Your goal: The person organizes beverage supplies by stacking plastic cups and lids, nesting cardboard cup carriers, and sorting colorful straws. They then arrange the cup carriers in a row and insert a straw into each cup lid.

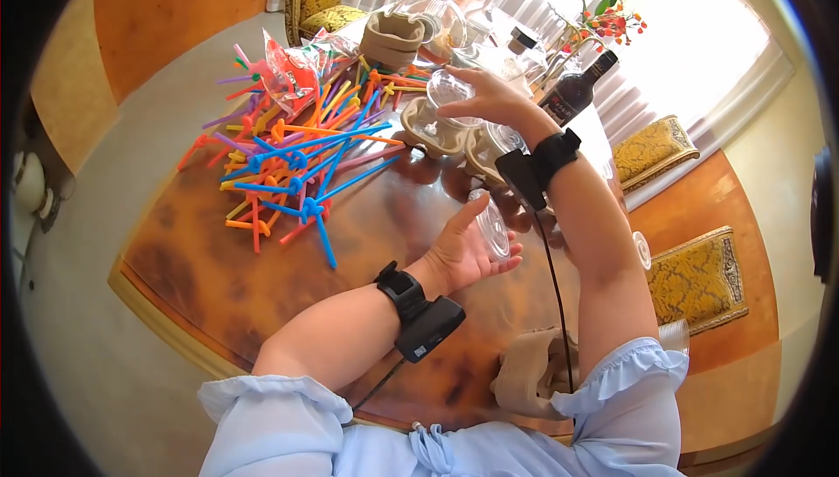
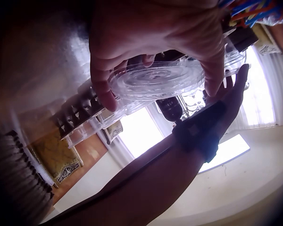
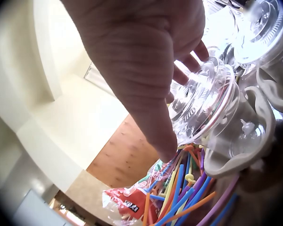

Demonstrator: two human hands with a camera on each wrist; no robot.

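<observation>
Plainly, left hand (image 1: 461,251) grips lids (image 1: 494,228) — unseen from right wrist.

Clear lid (image 1: 494,225) in left fingers (image 1: 509,264), colourful straws (image 1: 297,158)

Straws (image 1: 306,158) are lying on the left of the bench (image 1: 192,254), a bag (image 1: 293,79) beside their far end. Holders (image 1: 434,133) are standing to their right, and a bottle (image 1: 572,94) is standing behind the holders, farther right.
</observation>
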